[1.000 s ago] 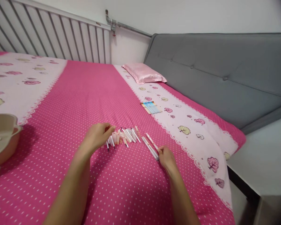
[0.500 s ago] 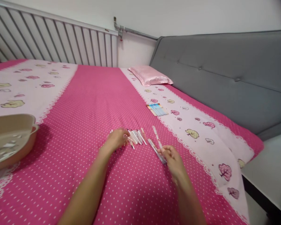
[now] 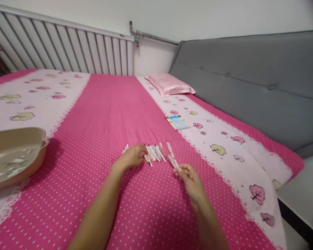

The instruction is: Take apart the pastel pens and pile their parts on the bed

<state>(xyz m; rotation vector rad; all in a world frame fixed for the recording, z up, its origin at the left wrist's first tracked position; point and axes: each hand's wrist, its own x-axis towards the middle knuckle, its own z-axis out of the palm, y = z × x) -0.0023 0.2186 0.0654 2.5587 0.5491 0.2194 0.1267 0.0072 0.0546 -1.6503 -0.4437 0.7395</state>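
Note:
Several white pens lie in a loose row on the pink dotted bed sheet. My left hand rests on the left end of that row, fingers curled over some pens. My right hand is closed in a pinch on two or three pens, which point up and away from me, just right of the row. Both forearms reach in from the bottom edge.
A beige tray with small bits inside sits at the left. A pack of coloured pens lies on the pale patterned strip, with a pink pillow further back. A grey padded headboard runs along the right; a slatted rail stands behind.
My right hand lifted pens off the sheet and brought them closer to the row. My left hand slid onto the row's left end. The view shifted left and down.

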